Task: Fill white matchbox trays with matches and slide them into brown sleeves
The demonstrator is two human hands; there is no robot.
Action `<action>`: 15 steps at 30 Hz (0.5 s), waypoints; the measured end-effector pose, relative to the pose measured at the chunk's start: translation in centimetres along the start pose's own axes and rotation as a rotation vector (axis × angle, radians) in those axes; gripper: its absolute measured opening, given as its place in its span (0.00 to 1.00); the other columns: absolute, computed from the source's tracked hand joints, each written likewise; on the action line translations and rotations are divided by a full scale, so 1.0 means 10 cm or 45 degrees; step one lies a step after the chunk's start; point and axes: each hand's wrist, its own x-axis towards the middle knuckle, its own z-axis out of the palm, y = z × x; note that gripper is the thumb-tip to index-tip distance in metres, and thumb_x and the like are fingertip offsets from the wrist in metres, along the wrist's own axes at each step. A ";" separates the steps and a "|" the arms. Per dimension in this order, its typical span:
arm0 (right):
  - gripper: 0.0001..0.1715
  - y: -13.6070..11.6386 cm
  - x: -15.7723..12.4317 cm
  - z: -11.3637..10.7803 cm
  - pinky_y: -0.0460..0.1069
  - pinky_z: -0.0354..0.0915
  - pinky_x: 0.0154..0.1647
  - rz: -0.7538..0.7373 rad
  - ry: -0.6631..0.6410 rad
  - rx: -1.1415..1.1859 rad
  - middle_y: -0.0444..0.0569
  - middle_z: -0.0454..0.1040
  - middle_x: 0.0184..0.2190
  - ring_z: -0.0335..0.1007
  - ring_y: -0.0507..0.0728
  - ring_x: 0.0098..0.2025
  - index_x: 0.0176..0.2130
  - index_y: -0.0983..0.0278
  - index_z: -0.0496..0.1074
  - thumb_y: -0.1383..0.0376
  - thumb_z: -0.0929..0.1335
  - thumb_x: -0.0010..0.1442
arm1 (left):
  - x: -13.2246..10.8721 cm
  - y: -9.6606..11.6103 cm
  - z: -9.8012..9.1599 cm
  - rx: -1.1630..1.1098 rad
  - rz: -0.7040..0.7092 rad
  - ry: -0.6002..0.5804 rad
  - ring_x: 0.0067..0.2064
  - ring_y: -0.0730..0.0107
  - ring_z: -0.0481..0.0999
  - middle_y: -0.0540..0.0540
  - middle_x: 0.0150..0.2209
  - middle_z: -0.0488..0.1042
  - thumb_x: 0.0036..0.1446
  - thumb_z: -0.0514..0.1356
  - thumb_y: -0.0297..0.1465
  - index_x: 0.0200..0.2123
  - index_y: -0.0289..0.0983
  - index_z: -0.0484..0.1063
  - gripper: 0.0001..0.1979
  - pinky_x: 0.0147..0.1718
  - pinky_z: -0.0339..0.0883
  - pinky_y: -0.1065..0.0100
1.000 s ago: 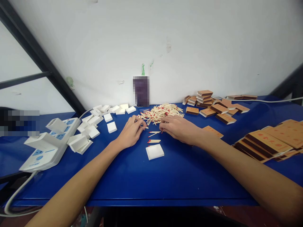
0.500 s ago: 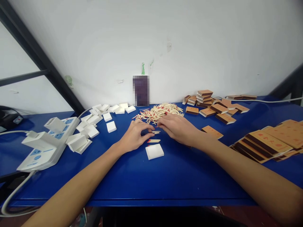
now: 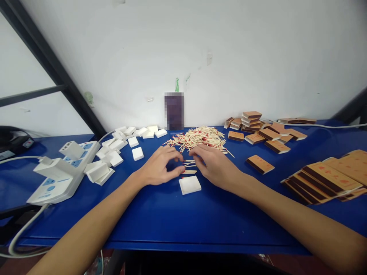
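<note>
A few loose matches (image 3: 189,163) with red heads lie between my hands, and another small row of matches (image 3: 190,172) lies just nearer to me. My left hand (image 3: 161,165) is open at their left, thumb and forefinger apart around the red-head end; the thumb tip is close to the nearer row. On the right, my right hand (image 3: 215,166) bends its fingers over the other ends, thumb and forefinger apart and nothing visible between them. Directly below the rows sits a white matchbox tray (image 3: 190,185). Behind both hands spreads a big heap of matches (image 3: 200,136).
White trays (image 3: 114,144) lie scattered at the left beside a power strip (image 3: 64,179) with plugs and cables. Orange matchbox sleeves (image 3: 269,133) are piled at the back right, one sleeve (image 3: 260,164) lies apart, and flat stacked sleeves (image 3: 329,175) fill the right.
My hands have drawn slightly apart and the right hand has come nearer to me. More of the loose matches between them now shows. The whole view has shifted a little.
</note>
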 end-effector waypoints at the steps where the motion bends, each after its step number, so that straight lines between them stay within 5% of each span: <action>1: 0.12 -0.02 -0.03 0.01 0.51 0.63 0.40 0.009 0.069 0.064 0.52 0.74 0.37 0.69 0.57 0.39 0.41 0.63 0.68 0.73 0.59 0.64 | -0.01 0.06 -0.01 -0.011 0.041 -0.049 0.41 0.64 0.70 0.48 0.36 0.73 0.61 0.58 0.42 0.37 0.39 0.69 0.12 0.45 0.61 0.61; 5: 0.10 -0.08 -0.12 0.09 0.51 0.61 0.37 0.078 0.163 0.158 0.50 0.71 0.35 0.67 0.56 0.37 0.39 0.62 0.65 0.74 0.59 0.61 | -0.02 0.24 0.00 0.042 0.134 -0.158 0.38 0.63 0.70 0.49 0.33 0.72 0.51 0.65 0.47 0.33 0.38 0.65 0.20 0.42 0.60 0.61; 15: 0.08 0.08 -0.12 0.04 0.52 0.57 0.38 0.132 0.066 0.039 0.45 0.69 0.29 0.63 0.54 0.29 0.39 0.63 0.63 0.72 0.58 0.62 | -0.07 0.30 -0.04 -0.076 0.103 -0.215 0.36 0.65 0.68 0.49 0.31 0.70 0.48 0.67 0.45 0.32 0.39 0.65 0.19 0.40 0.62 0.62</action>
